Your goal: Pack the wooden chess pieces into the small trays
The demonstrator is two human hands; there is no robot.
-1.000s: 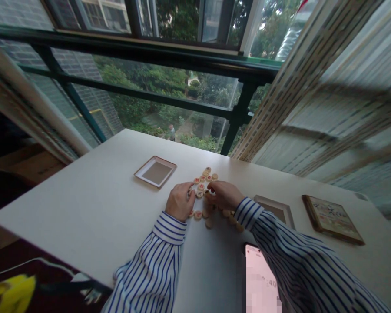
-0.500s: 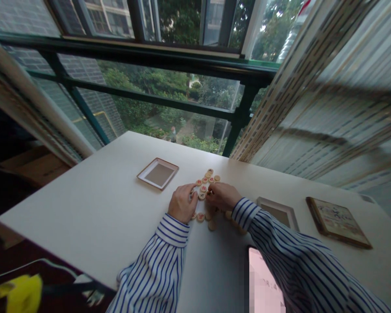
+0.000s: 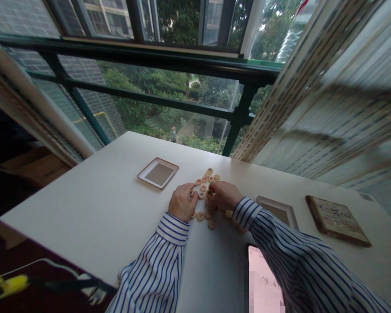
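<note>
Round wooden Chinese chess pieces with red or dark characters lie in a loose cluster on the white table [image 3: 94,208]. My left hand [image 3: 183,202] rests at the cluster's left side, its thumb and fingers curled about a chess piece that is mostly hidden. Opposite it, my right hand [image 3: 224,196] pinches a chess piece [image 3: 210,191] at its fingertips. Between the hands lie a red-marked piece [image 3: 203,188] and a dark-marked piece [image 3: 201,195], overlapping. Nearer me is another red-marked piece [image 3: 200,216]. My right hand and sleeve cover part of the cluster.
A shallow open box half [image 3: 175,172] lies at the left, and a similar tray [image 3: 293,216] is partly behind my right sleeve. Farther right is a flat decorated box [image 3: 340,221]. A phone [image 3: 263,278] lies near my right forearm. Window railing [image 3: 150,96] stands beyond the table.
Both hands stay almost in place; the right fingers have shifted slightly, and the piece at their tips shows a little more. The yellow thing at lower left looks different in shape.
</note>
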